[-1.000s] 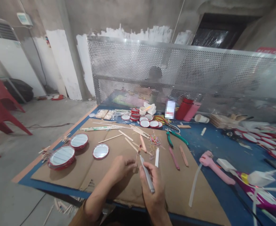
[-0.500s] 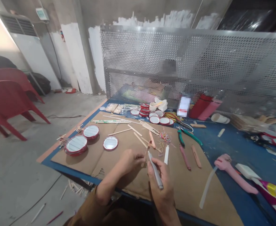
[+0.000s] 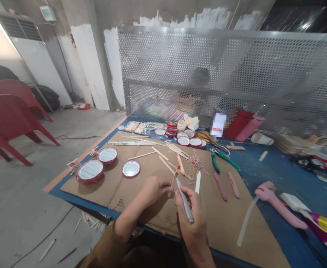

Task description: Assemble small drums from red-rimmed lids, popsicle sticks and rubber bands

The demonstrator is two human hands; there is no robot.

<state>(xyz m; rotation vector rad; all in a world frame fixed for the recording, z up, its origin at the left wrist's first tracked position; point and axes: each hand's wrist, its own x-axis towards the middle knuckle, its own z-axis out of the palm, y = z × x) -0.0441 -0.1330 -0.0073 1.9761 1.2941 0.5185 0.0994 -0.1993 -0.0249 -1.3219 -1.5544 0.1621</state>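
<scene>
My left hand [image 3: 154, 190] is closed, its fingertips pinching a small thin wooden stick piece [image 3: 175, 175] with an orange-brown top. Closed around a grey marker [image 3: 186, 203] is my right hand [image 3: 193, 219]. The marker's upper end points toward the stick piece; whether the two touch cannot be made out. Just beyond my right hand lies a white marker [image 3: 198, 182]. Flat wooden sticks [image 3: 166, 165], an orange marker [image 3: 180, 164] and a tangle of coloured rubber bands [image 3: 195, 162] rest on the cardboard [image 3: 149, 223] past my hands.
Round red-rimmed pieces [image 3: 90, 171] sit at the left. Green-handled pliers [image 3: 227, 162], two more markers [image 3: 221, 186] and a pink glue gun [image 3: 281, 206] with a glue stick lie at the right. A perforated metal screen [image 3: 163, 67] stands along the table's back.
The view has shifted very slightly. Both hands keep their hold, with the stick piece and grey marker in almost the same positions.
</scene>
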